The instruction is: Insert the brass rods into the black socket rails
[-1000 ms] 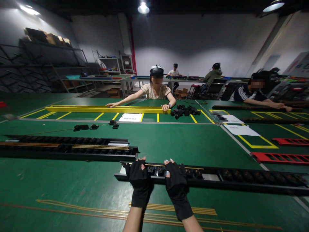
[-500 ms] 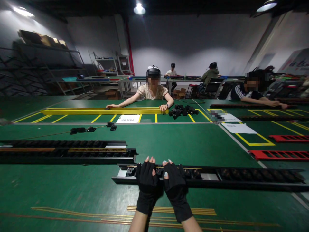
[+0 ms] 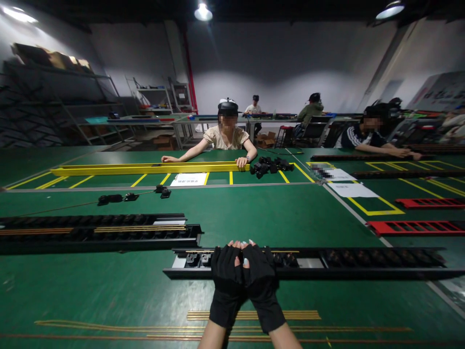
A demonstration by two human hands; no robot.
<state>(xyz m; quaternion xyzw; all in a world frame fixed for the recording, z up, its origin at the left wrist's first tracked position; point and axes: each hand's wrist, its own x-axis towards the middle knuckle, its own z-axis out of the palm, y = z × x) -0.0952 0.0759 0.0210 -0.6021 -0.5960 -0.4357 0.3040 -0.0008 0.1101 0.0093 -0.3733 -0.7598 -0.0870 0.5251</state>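
A long black channel [image 3: 350, 273] lies across the bench, with black socket modules [image 3: 192, 260] seated in a row inside it. A thin brass strip [image 3: 286, 251] runs along the modules. My left hand [image 3: 227, 266], in a black fingerless glove, rests over the channel with its fingers bent over the far side. Right beside it, touching, my right hand [image 3: 259, 266] takes the same hold in a matching glove. Both thumbs lie on the inner side, close together. What is under the palms is hidden.
Loose brass strips [image 3: 254, 315] lie in front of me. Another loaded black channel [image 3: 189, 237] sits left. Across the bench, a person [image 3: 228, 131] touches a yellow channel [image 3: 145, 168] beside a heap of black modules [image 3: 271, 166]. Red frames [image 3: 417, 227] lie at right.
My left hand has slid right along the channel, up against my right hand, uncovering another module on the left. The view has turned slightly right.
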